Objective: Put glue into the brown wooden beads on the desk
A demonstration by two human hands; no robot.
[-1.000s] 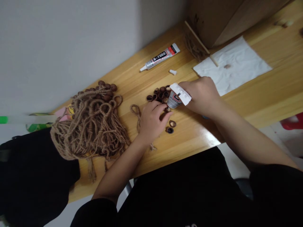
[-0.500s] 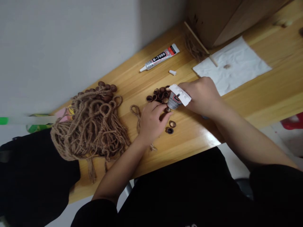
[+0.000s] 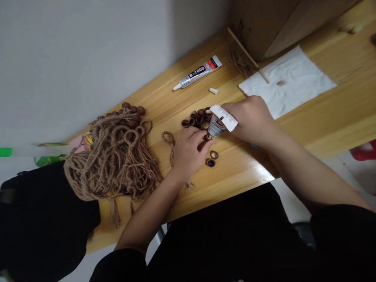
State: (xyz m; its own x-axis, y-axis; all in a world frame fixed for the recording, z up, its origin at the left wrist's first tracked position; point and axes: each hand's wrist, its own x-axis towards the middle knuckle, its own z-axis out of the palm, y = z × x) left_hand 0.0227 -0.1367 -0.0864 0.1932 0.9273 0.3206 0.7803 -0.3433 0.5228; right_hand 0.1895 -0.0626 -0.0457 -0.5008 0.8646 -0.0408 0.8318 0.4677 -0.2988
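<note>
My right hand is closed around a glue tube, its nozzle end tilted down to the left. Between the thumb and finger of my left hand, a small brown nutshell is pinched right under the nozzle; the fingers hide most of it. Just beyond these fingers lies a cluster of open brown nutshells. Two more shell pieces rest on the table nearer my body. A short looped twine cord passes partly beneath my left hand.
A heap of braided twine cords with brown nuts covers the left. Behind lie a B-7000 glue tube and a white cap. A white tissue, a wooden stick and a cardboard box are at the right. Black cloth is at lower left.
Both hands, the glue tube and the nutshell stay nearly in place. The whole view has shifted very slightly.
</note>
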